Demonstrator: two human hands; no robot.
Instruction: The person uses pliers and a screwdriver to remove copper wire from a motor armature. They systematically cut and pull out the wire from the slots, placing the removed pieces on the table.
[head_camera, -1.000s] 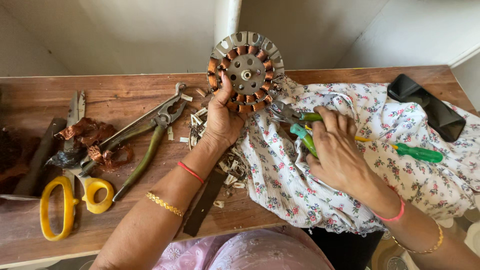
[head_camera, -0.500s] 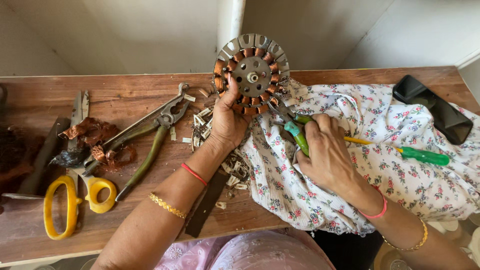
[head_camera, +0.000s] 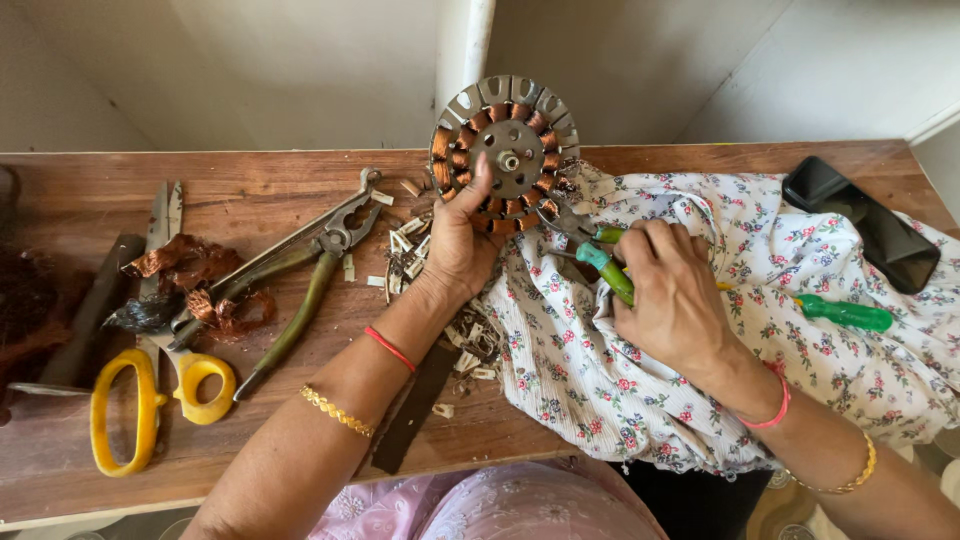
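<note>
Seen from the head camera, the left hand (head_camera: 458, 245) is holding a round motor stator (head_camera: 505, 158) upright at the far edge of the wooden worktop (head_camera: 250, 200). Its fingers are closing around the lower rim of the stator and the thumb is pressing on the metal centre plate. Copper coils are ringing that plate, and a slotted grey rim is running around the outside.

The right hand (head_camera: 672, 292) is gripping green-handled pliers (head_camera: 600, 252), its fingers wrapping tightly around the handles. The nose of the pliers is reaching the lower right edge of the stator, where the coils are sitting. This hand is resting on a floral cloth (head_camera: 620, 380) that is covering the right half of the worktop.

A green-handled screwdriver (head_camera: 835, 312) is lying on the cloth just to the right of the right hand, and a black phone (head_camera: 865, 222) is lying farther right near the corner.

To the left of the left hand, large old pliers (head_camera: 300, 262) are lying open on the wood, with small pale scraps (head_camera: 408, 245) scattered beside them. Farther left, yellow-handled scissors (head_camera: 145, 385) are lying next to a tangle of copper wire (head_camera: 195, 275).
</note>
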